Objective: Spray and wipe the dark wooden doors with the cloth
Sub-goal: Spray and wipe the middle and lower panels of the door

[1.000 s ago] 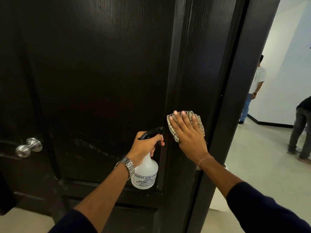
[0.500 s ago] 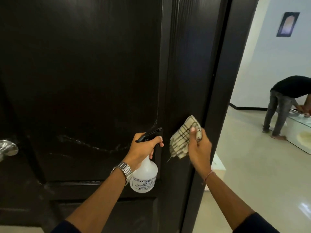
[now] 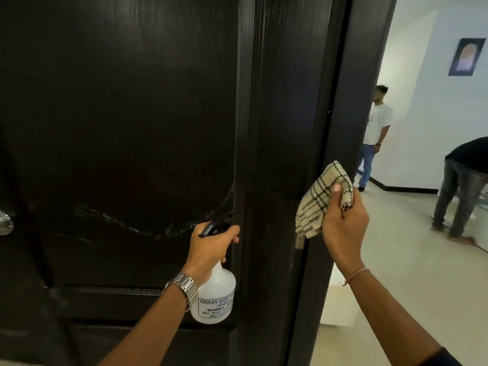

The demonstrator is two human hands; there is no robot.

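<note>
The dark wooden door (image 3: 126, 128) fills the left and middle of the head view, with a wet streak curving across its lower panel. My left hand (image 3: 211, 247) grips the black trigger head of a white spray bottle (image 3: 215, 299), its nozzle close to the panel's right moulding. My right hand (image 3: 343, 223) holds a bunched checked cloth (image 3: 320, 196) beside the door's right edge (image 3: 340, 128). I cannot tell whether the cloth touches the wood.
A silver door knob (image 3: 5, 224) shows at the far left. Through the opening on the right lies a light tiled floor (image 3: 401, 260). A person in a white shirt (image 3: 375, 133) stands there, another person (image 3: 459, 191) bends over, and a picture (image 3: 467, 56) hangs on the wall.
My right hand lifted from pressing the cloth flat on the door stile, bunched the cloth and moved right to the door's edge. My left hand kept the bottle in place.
</note>
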